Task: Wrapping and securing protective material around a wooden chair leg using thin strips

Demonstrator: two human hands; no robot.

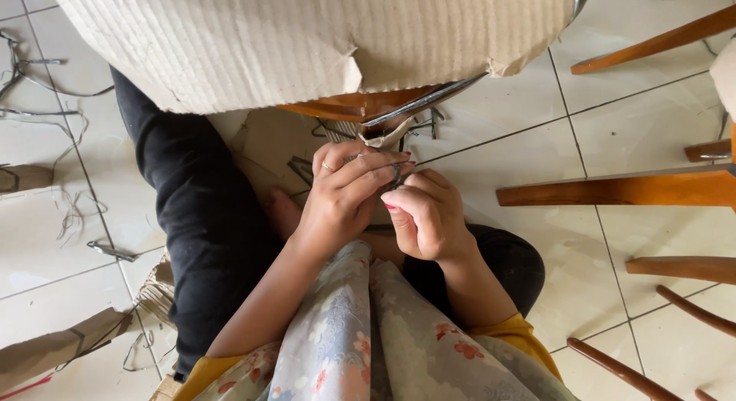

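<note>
My left hand and my right hand are pressed together in front of me, above my lap. Both pinch a small grey strip-like piece between their fingertips; its exact shape is hidden by the fingers. A ring sits on a left finger. Just beyond the hands, a flat grey strip runs along the underside of a wooden frame wrapped in corrugated cardboard. I sit on the tiled floor in black trousers.
Wooden chair parts lie to the right. Loose grey strips and threads are scattered on the white tiles at the left, with cardboard scraps at the lower left. A woven bundle sits by my left knee.
</note>
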